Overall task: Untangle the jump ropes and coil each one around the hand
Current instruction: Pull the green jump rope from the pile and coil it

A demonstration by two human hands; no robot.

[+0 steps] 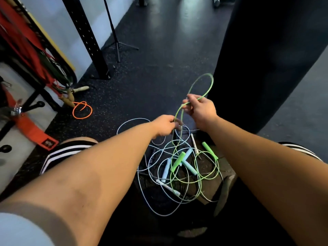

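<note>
I am early in the job. My right hand [200, 110], above the far edge of the heap [177, 174], has its fingers curled around the green rope [210, 84], and one loop of it stands up in the air beyond the heap. My left hand [164, 127], just left of that and lower over the heap's far edge, has its fingertips closed in a pinch on the same green cord where it drops back down, though blur keeps me from seeing the pinch clearly.

Nothing is coiled round either hand yet. Most of the green rope lies looped in the heap with both green handles [178, 161], crossed over and under the pale blue ropes [142, 183] and their handles [166, 170]. I judge the green one only partly drawn free, and the pale ones not yet begun. An orange rope [82, 110] lies well apart to the left of the heap, loosely looped on the floor.
</note>
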